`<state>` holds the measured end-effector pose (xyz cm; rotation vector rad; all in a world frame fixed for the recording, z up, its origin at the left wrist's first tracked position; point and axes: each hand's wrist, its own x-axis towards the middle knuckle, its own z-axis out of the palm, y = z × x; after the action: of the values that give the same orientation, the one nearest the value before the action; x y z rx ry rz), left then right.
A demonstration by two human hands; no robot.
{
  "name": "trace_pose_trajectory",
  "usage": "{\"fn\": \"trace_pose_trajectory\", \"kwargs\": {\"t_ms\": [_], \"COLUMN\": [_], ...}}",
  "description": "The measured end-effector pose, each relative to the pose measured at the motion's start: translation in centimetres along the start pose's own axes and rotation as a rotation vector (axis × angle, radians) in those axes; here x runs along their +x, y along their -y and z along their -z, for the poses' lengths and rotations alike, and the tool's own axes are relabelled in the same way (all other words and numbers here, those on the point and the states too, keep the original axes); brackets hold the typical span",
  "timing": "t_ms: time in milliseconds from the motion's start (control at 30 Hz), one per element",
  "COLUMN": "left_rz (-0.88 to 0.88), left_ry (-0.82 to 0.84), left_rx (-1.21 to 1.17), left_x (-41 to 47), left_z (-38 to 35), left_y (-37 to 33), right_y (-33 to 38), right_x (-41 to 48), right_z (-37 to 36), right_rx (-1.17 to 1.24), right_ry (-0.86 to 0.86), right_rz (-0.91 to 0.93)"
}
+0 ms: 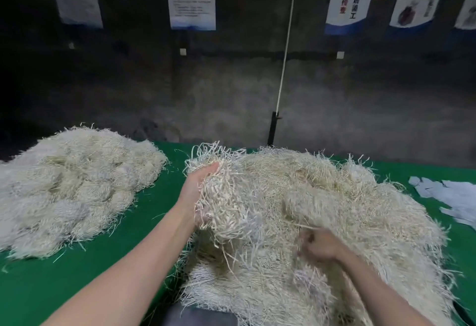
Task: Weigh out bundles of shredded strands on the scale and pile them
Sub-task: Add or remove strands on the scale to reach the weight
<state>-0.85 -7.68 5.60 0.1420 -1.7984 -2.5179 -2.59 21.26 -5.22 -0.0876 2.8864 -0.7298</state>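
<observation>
A big loose heap of pale shredded strands (347, 210) covers the right half of the green table (90, 274). My left hand (198, 191) holds a raised bundle of strands (226, 197) at the heap's left edge, palm turned toward it. My right hand (322, 246), blurred, is closed on a few strands pulled out of the heap's near middle. A second pile of rounded strand bundles (72, 186) lies on the table's left side. No scale is visible; a dark object (201, 315) shows under the heap at the near edge.
White paper sheets (453, 197) lie at the table's right edge. A white cord (286, 50) runs down to a black post (272, 127) behind the table. Posters hang on the dark wall. Green cloth shows between the two piles.
</observation>
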Motion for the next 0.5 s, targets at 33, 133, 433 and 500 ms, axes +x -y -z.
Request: {"fn": "trace_pose_trajectory", "kwargs": {"t_ms": [33, 133, 433, 500], "left_rz": [0.007, -0.072, -0.177, -0.223], "left_ry": [0.021, 0.034, -0.044, -0.183], "left_rx": [0.026, 0.198, 0.287, 0.266], "left_x": [-0.5, -2.2, -6.2, -7.3], "left_z": [0.0, -0.1, 1.2, 2.8], "left_y": [0.0, 0.0, 0.5, 1.6], "right_y": [2.1, 9.7, 19.7, 20.2], "right_x": [-0.3, -2.9, -9.8, -11.1], "right_z": [1.4, 4.8, -1.7, -4.7], "right_rx": [0.067, 0.309, 1.218, 1.48], "right_ry": [-0.097, -0.604, 0.119, 0.318], "right_rz": [0.072, 0.443, 0.121, 0.009]}}
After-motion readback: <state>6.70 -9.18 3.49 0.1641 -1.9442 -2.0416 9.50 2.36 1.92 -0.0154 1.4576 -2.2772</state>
